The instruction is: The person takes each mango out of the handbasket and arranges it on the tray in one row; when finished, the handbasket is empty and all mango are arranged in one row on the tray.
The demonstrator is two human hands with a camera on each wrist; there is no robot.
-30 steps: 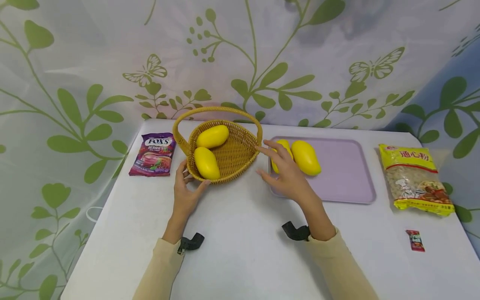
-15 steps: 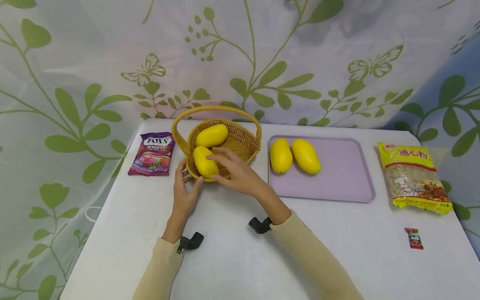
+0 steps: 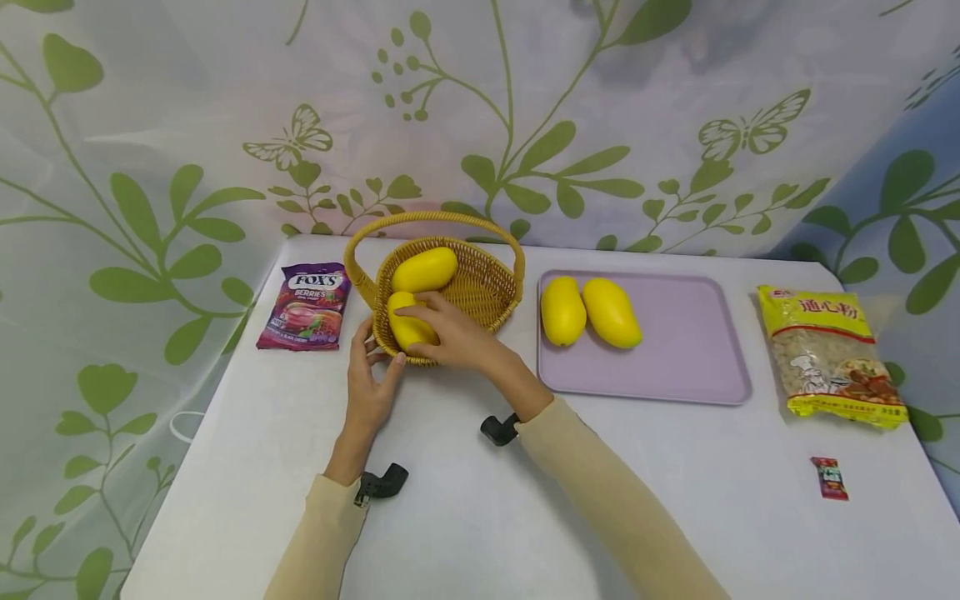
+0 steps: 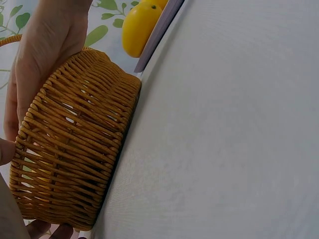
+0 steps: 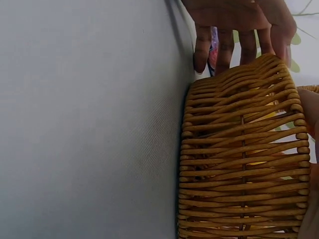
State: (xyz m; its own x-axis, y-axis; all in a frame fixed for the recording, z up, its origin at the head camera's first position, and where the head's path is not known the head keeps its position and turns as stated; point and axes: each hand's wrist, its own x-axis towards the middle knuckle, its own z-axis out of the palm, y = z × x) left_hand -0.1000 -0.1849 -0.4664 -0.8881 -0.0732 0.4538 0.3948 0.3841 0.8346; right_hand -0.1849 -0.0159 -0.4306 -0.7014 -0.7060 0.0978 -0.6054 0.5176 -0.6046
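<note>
A yellow wicker basket (image 3: 483, 287) with a tall arched handle stands on the table, holding two yellow mangoes. My left hand (image 3: 367, 392) steadies the basket at its left front, thumb at the rim and fingers along the outer side. Reaching over the front rim, my right hand (image 3: 461, 335) grips the front mango (image 3: 406, 327), its fingers curled over the top. The back mango (image 3: 425, 270) lies untouched behind it. In the right wrist view the basket wall (image 5: 244, 169) hides most of the right hand's hold.
Right of the basket, a lilac tray (image 3: 682, 337) bears two more mangoes (image 3: 612, 312). A purple candy bag (image 3: 306, 307) lies at the left. A yellow pasta bag (image 3: 832, 358) and a small red wrapped candy (image 3: 830, 478) lie at the right.
My right hand has moved left from the tray's edge into the basket and taken hold of the front mango. The left hand has stayed at the basket.
</note>
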